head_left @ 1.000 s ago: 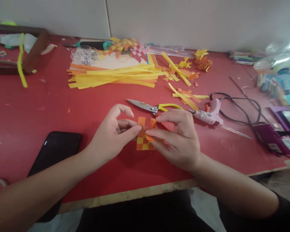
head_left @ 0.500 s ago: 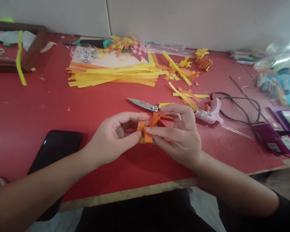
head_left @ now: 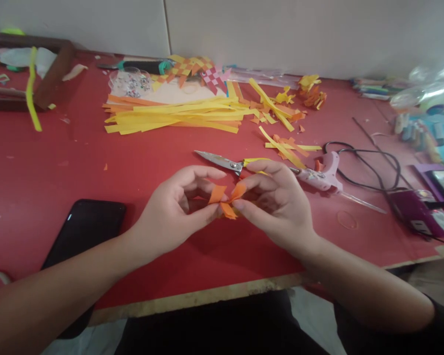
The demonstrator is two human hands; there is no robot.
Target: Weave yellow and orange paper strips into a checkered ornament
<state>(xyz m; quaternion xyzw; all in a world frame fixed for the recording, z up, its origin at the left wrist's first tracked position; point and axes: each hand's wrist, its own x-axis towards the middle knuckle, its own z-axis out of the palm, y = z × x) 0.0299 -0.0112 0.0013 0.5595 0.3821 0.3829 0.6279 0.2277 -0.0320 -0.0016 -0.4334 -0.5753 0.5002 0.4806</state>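
Between my two hands is a small piece of folded orange paper strips (head_left: 227, 209), its ends sticking out in several directions. My left hand (head_left: 177, 202) pinches its left side between thumb and fingers. From the right, my right hand (head_left: 281, 204) grips an orange strip end with thumb and forefinger. A bit of yellow shows under the piece, partly hidden by my fingers. Just beyond my hands lie scissors (head_left: 220, 160) with the blades pointing left; their yellow and orange handles are partly covered by my right hand.
Behind lies a stack of yellow and orange paper strips (head_left: 173, 116), with loose scraps (head_left: 288, 148) to its right. A pink glue gun (head_left: 323, 176) with its black cord lies at right. A black phone (head_left: 85, 231) is at left, near the table's front edge (head_left: 192, 298).
The orange strips have been refolded: their ends now fan out instead of lying flat across. My right thumb and forefinger have shifted to pinch the right-hand end.
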